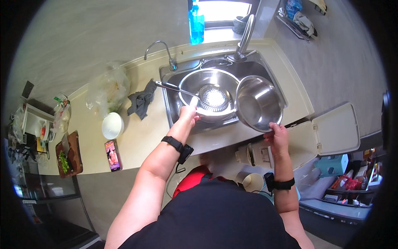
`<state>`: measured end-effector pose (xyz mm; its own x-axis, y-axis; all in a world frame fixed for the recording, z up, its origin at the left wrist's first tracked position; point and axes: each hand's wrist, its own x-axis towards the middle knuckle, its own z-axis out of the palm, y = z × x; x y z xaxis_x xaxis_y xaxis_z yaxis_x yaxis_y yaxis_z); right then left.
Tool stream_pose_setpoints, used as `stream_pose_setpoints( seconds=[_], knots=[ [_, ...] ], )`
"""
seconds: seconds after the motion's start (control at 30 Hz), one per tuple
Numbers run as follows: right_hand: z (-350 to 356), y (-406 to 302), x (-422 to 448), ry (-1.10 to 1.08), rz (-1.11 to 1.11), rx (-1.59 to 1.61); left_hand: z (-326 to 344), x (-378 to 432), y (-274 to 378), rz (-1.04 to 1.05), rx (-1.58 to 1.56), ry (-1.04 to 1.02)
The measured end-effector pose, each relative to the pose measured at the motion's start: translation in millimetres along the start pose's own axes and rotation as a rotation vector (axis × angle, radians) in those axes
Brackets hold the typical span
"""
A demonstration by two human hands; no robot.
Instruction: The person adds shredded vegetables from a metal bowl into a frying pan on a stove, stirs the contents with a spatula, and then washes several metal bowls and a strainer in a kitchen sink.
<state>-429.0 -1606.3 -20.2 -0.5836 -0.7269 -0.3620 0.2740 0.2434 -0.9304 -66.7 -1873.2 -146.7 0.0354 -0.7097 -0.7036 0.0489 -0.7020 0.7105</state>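
A wide stainless steel bowl (189, 79) rests in or over the sink (165, 93). My left hand (188, 114) grips its near left rim, thumb over the edge and fingers beneath. Inside lies a skimmer (214, 98) with a round perforated head; its black-and-steel handle juts out over the left rim. My right hand (277, 137) pinches the near rim of a second, deeper steel bowl (258, 102). That bowl is tilted, its mouth facing me, at the right side of the sink. No contents show in it.
A curved faucet (247, 35) and a thin spout (160, 42) rise behind the sink. Leftward on the counter are a grey cloth (141, 99), plastic bag (112, 87), white bowl (112, 125), box (113, 155) and cutting board (74, 155) with a knife and greens. An open-lidded bin (335, 130) stands right.
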Motion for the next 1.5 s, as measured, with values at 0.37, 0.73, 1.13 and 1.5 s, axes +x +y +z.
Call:
stream_pose_setpoints(
  seconds=[0.37, 0.73, 1.13, 1.5],
  knots=[
    [54.3, -11.1, 97.5, -0.096, 0.094, -0.077, 28.1, 46.2, -1.1, -0.141, 0.115, 0.083],
    [144.4, 40.3, 129.2, -0.452, 0.213, -0.193, -21.3, -65.3, -40.4, 0.128, 0.324, 0.149],
    [196.2, 25.0, 75.1, -0.512, 0.264, -0.328, -364.0, -219.7, -92.9, -0.058, 0.689, 1.312],
    [203.8, 41.4, 112.2, -0.367, 0.267, -0.342, -319.9, -86.5, 23.7, 0.586, 0.701, 1.166]
  ],
)
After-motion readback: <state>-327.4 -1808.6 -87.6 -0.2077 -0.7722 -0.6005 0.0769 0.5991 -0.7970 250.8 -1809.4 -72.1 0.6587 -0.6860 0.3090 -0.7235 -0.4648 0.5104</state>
